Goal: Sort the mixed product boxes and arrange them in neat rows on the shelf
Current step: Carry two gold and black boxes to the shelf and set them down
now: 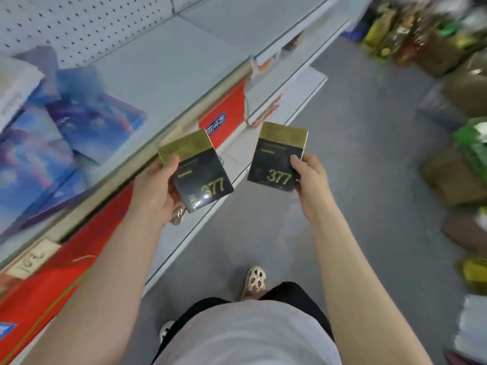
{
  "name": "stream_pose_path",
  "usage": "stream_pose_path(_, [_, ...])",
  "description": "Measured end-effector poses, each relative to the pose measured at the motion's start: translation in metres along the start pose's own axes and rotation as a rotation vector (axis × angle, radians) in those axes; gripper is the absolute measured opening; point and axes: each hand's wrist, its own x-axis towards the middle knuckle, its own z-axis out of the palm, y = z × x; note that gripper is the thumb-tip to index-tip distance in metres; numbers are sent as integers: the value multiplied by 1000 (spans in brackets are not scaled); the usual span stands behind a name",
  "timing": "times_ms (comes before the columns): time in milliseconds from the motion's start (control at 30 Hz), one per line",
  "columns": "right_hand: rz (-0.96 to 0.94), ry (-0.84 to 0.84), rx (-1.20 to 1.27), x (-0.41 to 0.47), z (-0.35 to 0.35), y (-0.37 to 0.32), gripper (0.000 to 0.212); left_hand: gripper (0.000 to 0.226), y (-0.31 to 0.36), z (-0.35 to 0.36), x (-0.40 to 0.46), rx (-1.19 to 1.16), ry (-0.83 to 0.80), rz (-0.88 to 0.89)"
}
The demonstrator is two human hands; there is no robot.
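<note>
My left hand (155,188) grips a black box with a gold top band (200,177), printed 377, held just in front of the shelf's front edge. My right hand (309,180) grips a second, matching black and gold box (276,159), out over the aisle floor. Both boxes face up toward me and sit a little apart. The white shelf (163,75) lies to the left, with several blue and purple boxes (52,143) piled loosely on its left part.
A red price strip (79,259) runs along the shelf's front edge, with a lower white shelf (263,101) below it. Brown, green and yellow packages (453,180) crowd the grey floor on the right. My feet in pale clogs stand below.
</note>
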Motion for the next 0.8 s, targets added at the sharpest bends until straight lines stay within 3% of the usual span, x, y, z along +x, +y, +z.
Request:
stream_pose_path(267, [4, 88, -16, 107, -105, -60, 25, 8, -16, 172, 61, 95, -77, -1])
stream_pose_path(800, [-13, 135, 42, 403, -128, -200, 16, 4, 50, 437, 303, 196, -198, -6])
